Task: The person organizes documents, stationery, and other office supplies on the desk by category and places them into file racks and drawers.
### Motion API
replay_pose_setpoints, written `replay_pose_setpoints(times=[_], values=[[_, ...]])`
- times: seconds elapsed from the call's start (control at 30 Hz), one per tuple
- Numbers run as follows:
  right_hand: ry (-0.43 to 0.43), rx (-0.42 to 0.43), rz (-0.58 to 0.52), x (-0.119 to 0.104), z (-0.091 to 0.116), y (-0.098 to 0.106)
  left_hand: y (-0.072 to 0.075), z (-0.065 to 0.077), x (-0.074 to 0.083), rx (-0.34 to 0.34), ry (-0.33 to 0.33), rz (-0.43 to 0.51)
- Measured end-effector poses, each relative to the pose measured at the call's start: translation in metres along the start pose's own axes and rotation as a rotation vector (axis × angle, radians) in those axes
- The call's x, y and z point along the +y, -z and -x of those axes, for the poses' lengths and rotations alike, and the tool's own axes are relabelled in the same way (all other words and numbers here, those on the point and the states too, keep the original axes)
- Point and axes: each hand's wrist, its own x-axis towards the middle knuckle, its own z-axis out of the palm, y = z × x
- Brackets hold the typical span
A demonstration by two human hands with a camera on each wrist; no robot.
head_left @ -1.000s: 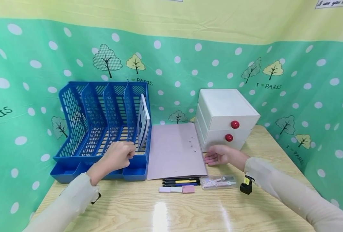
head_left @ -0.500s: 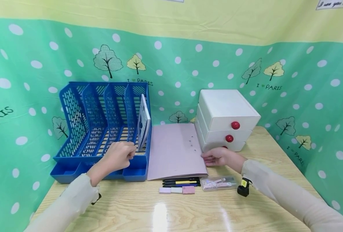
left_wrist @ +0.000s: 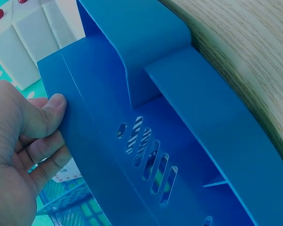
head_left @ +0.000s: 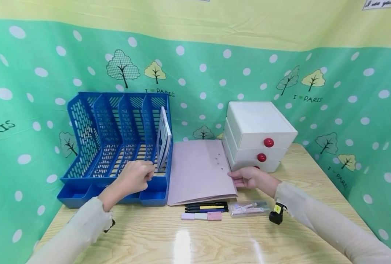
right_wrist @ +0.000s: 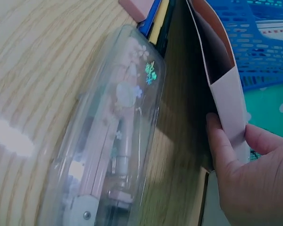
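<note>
At the left stands a blue desktop file rack (head_left: pixel 109 108) with upright dividers and small front bins. My left hand (head_left: pixel 137 176) holds its front wall; in the left wrist view the thumb (left_wrist: pixel 56 103) lies on one face and the fingers curl behind. A pale pink file folder (head_left: pixel 198 168) lies flat between the rack and a white drawer box. My right hand (head_left: pixel 249 177) pinches the folder's right edge, thumb and fingers on opposite sides. From the right wrist view, that edge is tipped up above the wooden table, with an inner layer visible.
The white drawer box (head_left: pixel 261 121) with red knobs stands behind my right hand. Several pens (head_left: pixel 205 207), several small eraser-like blocks (head_left: pixel 201 216) and a clear pencil case (head_left: pixel 248 208) lie in front of the folder. Thin books (head_left: pixel 163 139) lean in the rack's rightmost slot.
My right hand has moved left from beside the folder and taken hold of its right edge, which has risen slightly. The left hand has stayed on the rack.
</note>
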Motion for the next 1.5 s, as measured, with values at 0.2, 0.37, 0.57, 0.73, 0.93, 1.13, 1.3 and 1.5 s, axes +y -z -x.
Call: replay_pose_setpoints(times=[0.2, 0.37, 0.57, 0.73, 0.93, 1.13, 1.3, 1.5], values=[[-0.001, -0.029, -0.054, -0.006, 0.005, -0.002, 0.001, -0.001, 0.000, 0.000, 0.006, 0.009], [0.029, -0.061, -0.075, -0.010, 0.009, -0.003, 0.001, 0.000, 0.000, -0.008, 0.012, 0.009], [0.089, -0.098, -0.076, -0.015, 0.017, -0.007, 0.001, 0.001, 0.000, -0.006, 0.011, 0.006], [0.122, -0.107, -0.099, -0.025, 0.028, -0.015, 0.002, 0.002, 0.000, 0.000, 0.007, 0.004], [0.167, -0.151, -0.042, -0.044, 0.036, -0.029, 0.001, 0.002, -0.001, 0.001, 0.011, 0.021], [0.176, -0.173, 0.035, -0.069, 0.040, -0.040, 0.001, 0.002, 0.000, -0.001, 0.014, 0.036], [0.191, -0.183, 0.122, -0.093, 0.036, -0.045, 0.002, 0.002, 0.000, 0.002, 0.009, 0.040], [0.183, -0.162, 0.219, -0.123, 0.033, -0.049, 0.002, 0.001, -0.001, -0.002, 0.008, 0.047]])
